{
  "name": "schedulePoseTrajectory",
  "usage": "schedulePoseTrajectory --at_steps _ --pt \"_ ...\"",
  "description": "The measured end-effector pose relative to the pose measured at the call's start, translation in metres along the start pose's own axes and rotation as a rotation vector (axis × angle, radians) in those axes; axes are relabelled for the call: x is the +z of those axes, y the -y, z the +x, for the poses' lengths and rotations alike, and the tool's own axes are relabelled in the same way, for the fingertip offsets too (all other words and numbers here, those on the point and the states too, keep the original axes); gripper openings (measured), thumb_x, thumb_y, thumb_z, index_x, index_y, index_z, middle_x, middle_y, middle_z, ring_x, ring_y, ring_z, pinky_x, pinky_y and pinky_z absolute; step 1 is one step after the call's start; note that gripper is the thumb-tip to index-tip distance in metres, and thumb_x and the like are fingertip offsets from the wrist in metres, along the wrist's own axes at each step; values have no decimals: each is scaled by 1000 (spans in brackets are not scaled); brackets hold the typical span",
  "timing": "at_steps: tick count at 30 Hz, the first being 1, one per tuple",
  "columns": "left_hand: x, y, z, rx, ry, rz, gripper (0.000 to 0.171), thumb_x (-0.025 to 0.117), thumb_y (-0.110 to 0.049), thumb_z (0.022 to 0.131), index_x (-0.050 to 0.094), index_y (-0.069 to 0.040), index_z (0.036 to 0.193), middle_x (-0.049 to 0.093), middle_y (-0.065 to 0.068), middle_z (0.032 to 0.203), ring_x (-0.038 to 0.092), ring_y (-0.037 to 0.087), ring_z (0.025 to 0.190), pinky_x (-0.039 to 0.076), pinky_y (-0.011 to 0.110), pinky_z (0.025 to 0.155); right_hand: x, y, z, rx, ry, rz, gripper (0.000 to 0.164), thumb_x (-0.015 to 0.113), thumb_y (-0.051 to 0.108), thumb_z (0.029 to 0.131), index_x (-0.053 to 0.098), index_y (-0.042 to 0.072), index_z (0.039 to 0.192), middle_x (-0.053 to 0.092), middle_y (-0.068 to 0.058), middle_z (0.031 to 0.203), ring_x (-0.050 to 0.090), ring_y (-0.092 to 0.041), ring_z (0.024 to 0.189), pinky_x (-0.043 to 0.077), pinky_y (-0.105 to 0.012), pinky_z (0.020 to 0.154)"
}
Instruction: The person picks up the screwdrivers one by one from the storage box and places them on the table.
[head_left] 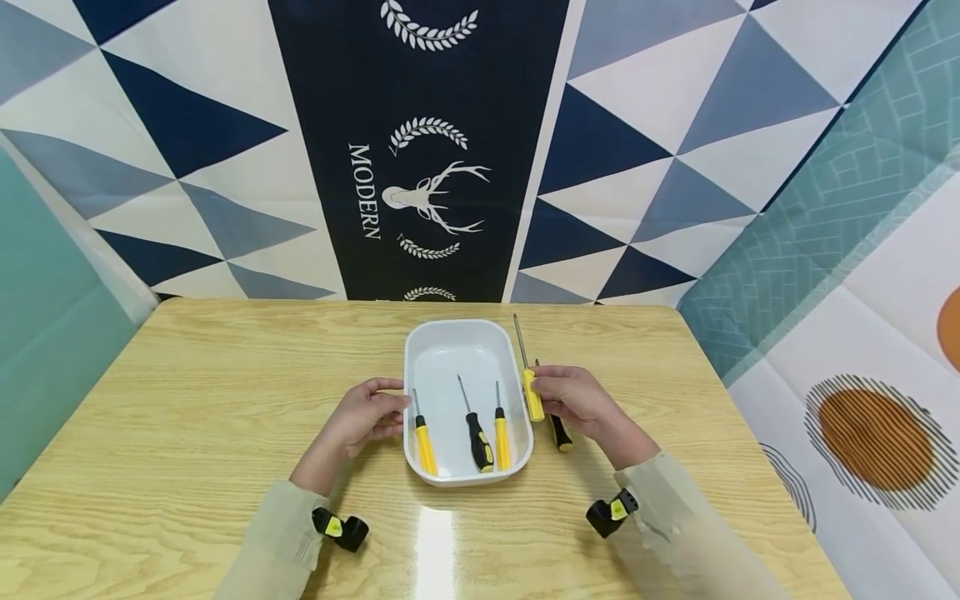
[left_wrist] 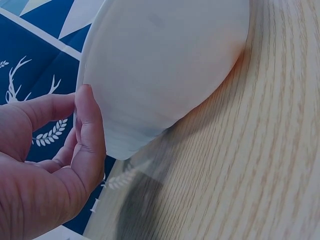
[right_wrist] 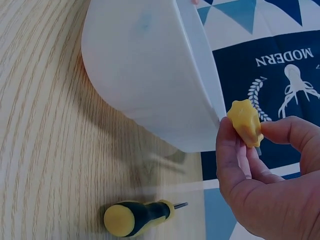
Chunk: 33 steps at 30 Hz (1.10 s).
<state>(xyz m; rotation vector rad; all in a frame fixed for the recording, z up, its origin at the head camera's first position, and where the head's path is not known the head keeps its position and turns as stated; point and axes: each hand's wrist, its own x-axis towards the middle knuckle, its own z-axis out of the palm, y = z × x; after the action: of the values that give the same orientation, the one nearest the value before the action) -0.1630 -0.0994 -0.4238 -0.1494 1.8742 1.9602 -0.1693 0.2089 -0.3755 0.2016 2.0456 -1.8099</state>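
A white plastic tray [head_left: 467, 354] sits on the table and holds a slim yellow-handled screwdriver [head_left: 425, 446] at its left wall. Towards its right side lie a black-and-yellow screwdriver [head_left: 480, 446] and another yellow-handled one [head_left: 502, 442]. My left hand [head_left: 367, 417] grips the tray's left rim between thumb and fingers. By the right rim, my right hand [head_left: 573, 398] pinches a yellow screwdriver [right_wrist: 245, 120] by its handle, shaft pointing away from me. Under that hand, a second black-and-yellow screwdriver [right_wrist: 137, 218] lies on the table beside the tray, partly hidden in the head view.
The wood-grain table [head_left: 247, 400] reaches back to a patterned wall cloth [head_left: 420, 200]. Wood surface shows on both sides of the tray. A small black camera [head_left: 341, 529] is strapped at the left wrist, another camera [head_left: 611, 512] at the right.
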Motion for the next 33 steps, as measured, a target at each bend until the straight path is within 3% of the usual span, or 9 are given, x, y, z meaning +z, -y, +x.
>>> schedulePoseTrajectory --at_steps 11,19,26,33 --pt "0 1 0 3 10 1 46 59 -10 90 42 2 131 60 2 82 60 10 68 57 23 64 -8 0 -5 -8 17 -17 51 50 8 93 34 -12 137 59 0 95 57 -3 76 53 -18 72" --pt "0 0 0 8 9 2 47 60 -11 90 42 1 132 60 2 81 60 9 68 57 23 64 -19 -4 -6 -20 13 -30 51 50 8 92 35 -13 137 60 -2 100 57 -1 78 53 -18 74" --pt "1 1 1 7 -1 7 46 60 -10 89 43 1 131 60 2 81 59 10 68 57 23 65 -30 -11 -6 -18 27 2 54 48 6 92 30 -16 137 60 3 90 58 -2 77 53 -19 73" --pt "0 2 3 -15 -19 -12 46 61 -9 88 45 0 130 60 3 83 59 11 68 57 24 65 -38 -19 -3 -16 26 25 54 47 4 90 30 -18 136 62 0 91 61 -5 77 54 -19 71"
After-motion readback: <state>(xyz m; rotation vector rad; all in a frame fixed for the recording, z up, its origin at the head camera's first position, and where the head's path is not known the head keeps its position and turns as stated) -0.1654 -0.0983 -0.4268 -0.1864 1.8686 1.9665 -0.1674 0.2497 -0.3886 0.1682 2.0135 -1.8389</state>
